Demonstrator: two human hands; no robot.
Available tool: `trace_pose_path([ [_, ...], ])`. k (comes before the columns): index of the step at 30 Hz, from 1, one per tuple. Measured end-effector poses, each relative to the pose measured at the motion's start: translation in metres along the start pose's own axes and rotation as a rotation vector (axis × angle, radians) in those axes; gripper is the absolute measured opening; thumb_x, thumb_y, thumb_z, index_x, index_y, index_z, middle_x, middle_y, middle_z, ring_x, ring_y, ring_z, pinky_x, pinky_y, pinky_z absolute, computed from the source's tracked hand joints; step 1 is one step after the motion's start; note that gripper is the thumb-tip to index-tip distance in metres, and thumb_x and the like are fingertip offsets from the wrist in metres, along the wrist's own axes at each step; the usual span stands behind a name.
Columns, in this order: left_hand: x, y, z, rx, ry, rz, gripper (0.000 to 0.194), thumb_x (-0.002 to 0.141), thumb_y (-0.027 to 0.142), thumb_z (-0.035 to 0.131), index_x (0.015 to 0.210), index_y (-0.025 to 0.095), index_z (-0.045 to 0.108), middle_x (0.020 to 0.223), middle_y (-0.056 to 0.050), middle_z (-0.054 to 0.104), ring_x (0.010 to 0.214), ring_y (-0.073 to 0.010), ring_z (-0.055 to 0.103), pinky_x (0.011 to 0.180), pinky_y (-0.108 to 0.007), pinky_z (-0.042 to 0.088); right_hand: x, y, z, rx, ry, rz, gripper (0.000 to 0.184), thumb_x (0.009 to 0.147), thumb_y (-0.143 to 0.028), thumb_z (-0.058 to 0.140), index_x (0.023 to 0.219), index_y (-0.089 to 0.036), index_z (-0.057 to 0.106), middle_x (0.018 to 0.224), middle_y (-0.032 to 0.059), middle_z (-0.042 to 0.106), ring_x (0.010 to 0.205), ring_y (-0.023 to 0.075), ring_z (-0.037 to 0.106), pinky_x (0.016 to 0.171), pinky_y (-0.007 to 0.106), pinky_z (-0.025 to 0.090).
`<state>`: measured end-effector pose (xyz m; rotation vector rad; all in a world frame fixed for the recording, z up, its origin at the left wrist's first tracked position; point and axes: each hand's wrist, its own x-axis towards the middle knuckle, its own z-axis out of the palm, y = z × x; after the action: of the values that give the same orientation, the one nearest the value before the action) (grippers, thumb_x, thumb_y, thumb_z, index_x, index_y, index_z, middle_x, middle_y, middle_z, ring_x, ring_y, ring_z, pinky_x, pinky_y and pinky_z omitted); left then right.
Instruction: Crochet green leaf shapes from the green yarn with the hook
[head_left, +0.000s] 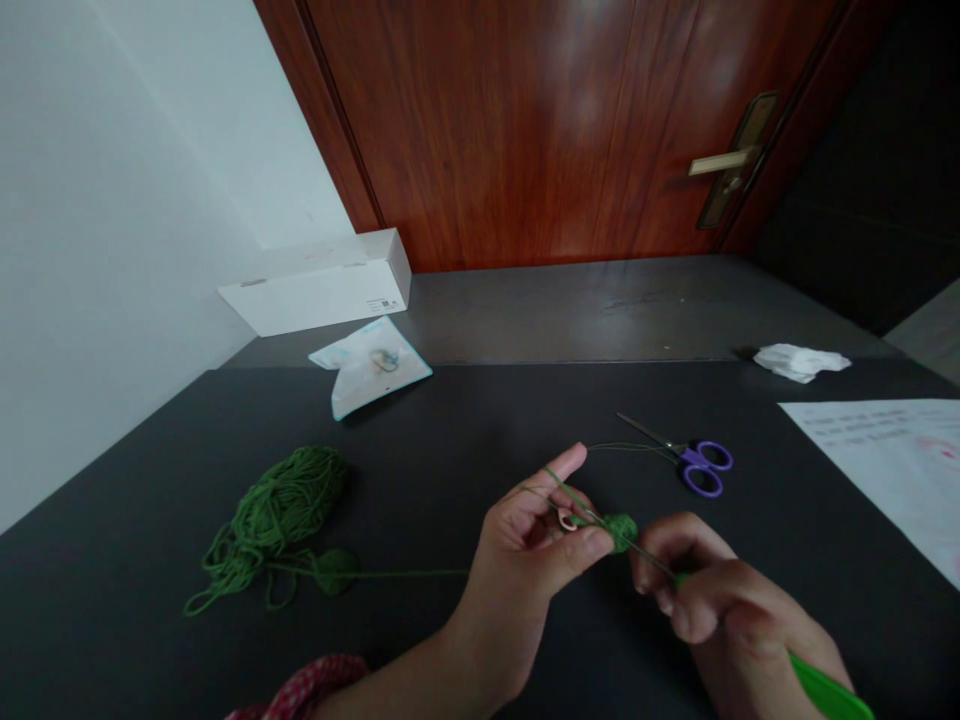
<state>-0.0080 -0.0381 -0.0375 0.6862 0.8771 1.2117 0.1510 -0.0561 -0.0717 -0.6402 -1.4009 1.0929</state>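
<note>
My left hand [525, 545] pinches a small round green crochet piece [621, 530] between thumb and fingers, with the forefinger raised and a green yarn strand running over it. A small pink ring marker hangs at the piece. My right hand [712, 595] is closed around a crochet hook with a green handle [825, 690], its metal tip in the piece. The yarn trails left across the black table to a loose green yarn pile [277, 515] and a small flat green disc [335, 570].
Purple-handled scissors [694, 462] lie just beyond my hands. A printed white sheet [892, 470] sits at the right, a crumpled tissue [799, 360] behind it. A white packet [371, 372] and white box [322, 285] lie at the back left, before a wooden door.
</note>
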Motion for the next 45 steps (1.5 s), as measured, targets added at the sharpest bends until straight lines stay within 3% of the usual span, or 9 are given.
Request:
trace_pose_path([
  [9, 0.001, 0.000, -0.003, 0.178, 0.030, 0.053, 0.050, 0.070, 0.017, 0.080, 0.117, 0.028, 0.069, 0.073, 0.005, 0.059, 0.067, -0.0088, 0.051, 0.073, -0.025, 0.043, 0.004, -0.003, -0.002, -0.140, -0.008, 0.053, 0.040, 0.098, -0.049, 0.041, 0.073, -0.023, 0.059, 0.080, 0.0026, 0.055, 0.075, 0.0179, 0.055, 0.066, 0.029, 0.046],
  [13, -0.001, -0.001, -0.005, 0.332, 0.046, 0.112, 0.013, 0.072, 0.018, 0.077, 0.085, 0.021, 0.076, 0.073, 0.002, 0.059, 0.068, -0.0104, 0.052, 0.071, -0.026, 0.042, 0.010, -0.012, -0.005, -0.354, -0.088, -0.002, 0.039, 0.101, -0.044, 0.035, 0.074, -0.023, 0.054, 0.081, 0.0023, 0.058, 0.073, 0.0165, 0.057, 0.063, 0.027, 0.047],
  [15, -0.001, -0.002, -0.004, 0.353, 0.043, 0.132, 0.007, 0.074, 0.018, 0.076, 0.081, 0.019, 0.074, 0.072, 0.002, 0.060, 0.070, -0.0118, 0.053, 0.074, -0.028, 0.043, 0.014, -0.018, -0.004, -0.541, -0.162, -0.106, 0.036, 0.102, -0.038, 0.035, 0.075, -0.022, 0.054, 0.079, 0.0030, 0.058, 0.071, 0.0158, 0.057, 0.060, 0.025, 0.046],
  [20, -0.001, 0.004, 0.002, 0.284, -0.006, 0.049, 0.052, 0.071, 0.013, 0.076, 0.121, 0.020, 0.066, 0.073, 0.003, 0.060, 0.069, -0.0118, 0.053, 0.075, -0.028, 0.044, 0.023, -0.019, 0.002, -1.045, -0.213, -0.599, 0.032, 0.100, -0.024, 0.044, 0.072, -0.018, 0.059, 0.069, 0.0046, 0.059, 0.064, 0.0159, 0.051, 0.066, 0.031, 0.043],
  [23, 0.000, 0.013, 0.000, 0.188, -0.120, -0.077, 0.059, 0.066, 0.013, 0.081, 0.123, 0.019, 0.065, 0.076, 0.002, 0.061, 0.072, -0.0106, 0.053, 0.076, -0.026, 0.043, 0.027, -0.014, -0.006, -1.102, -0.260, -0.729, 0.034, 0.099, -0.024, 0.045, 0.070, -0.019, 0.060, 0.071, 0.0052, 0.065, 0.071, 0.0177, 0.053, 0.080, 0.038, 0.042],
  [27, 0.002, 0.025, -0.005, 0.146, -0.227, -0.231, 0.060, 0.064, 0.015, 0.083, 0.121, 0.021, 0.067, 0.077, 0.003, 0.061, 0.070, -0.0082, 0.052, 0.074, -0.024, 0.041, 0.029, -0.016, -0.027, -1.020, -0.455, -0.821, 0.038, 0.102, -0.029, 0.038, 0.078, -0.019, 0.065, 0.077, 0.0064, 0.070, 0.080, 0.0203, 0.057, 0.087, 0.041, 0.041],
  [31, 0.003, 0.031, -0.006, 0.216, -0.212, -0.218, 0.060, 0.063, 0.019, 0.084, 0.121, 0.021, 0.067, 0.075, 0.004, 0.060, 0.070, -0.0089, 0.052, 0.074, -0.026, 0.040, 0.027, -0.028, -0.039, -0.978, -0.492, -0.782, 0.039, 0.104, -0.029, 0.031, 0.087, -0.018, 0.065, 0.078, 0.0047, 0.071, 0.085, 0.0187, 0.059, 0.093, 0.039, 0.040],
  [36, 0.004, 0.034, -0.005, 0.259, -0.256, -0.243, 0.056, 0.061, 0.021, 0.085, 0.115, 0.020, 0.071, 0.074, 0.005, 0.059, 0.069, -0.0083, 0.050, 0.075, -0.026, 0.039, 0.022, -0.036, -0.038, -0.897, -0.491, -0.644, 0.036, 0.105, -0.029, 0.029, 0.092, -0.018, 0.062, 0.084, 0.0034, 0.070, 0.087, 0.0174, 0.059, 0.097, 0.038, 0.036],
  [45, 0.006, 0.029, -0.012, 0.149, -0.341, -0.379, 0.058, 0.061, 0.016, 0.082, 0.117, 0.017, 0.069, 0.077, 0.002, 0.061, 0.067, -0.0083, 0.054, 0.070, -0.025, 0.040, 0.031, -0.033, -0.048, -0.427, -0.560, -0.376, 0.031, 0.103, -0.034, 0.034, 0.085, -0.019, 0.054, 0.074, 0.0022, 0.057, 0.069, 0.0171, 0.056, 0.074, 0.040, 0.043],
])
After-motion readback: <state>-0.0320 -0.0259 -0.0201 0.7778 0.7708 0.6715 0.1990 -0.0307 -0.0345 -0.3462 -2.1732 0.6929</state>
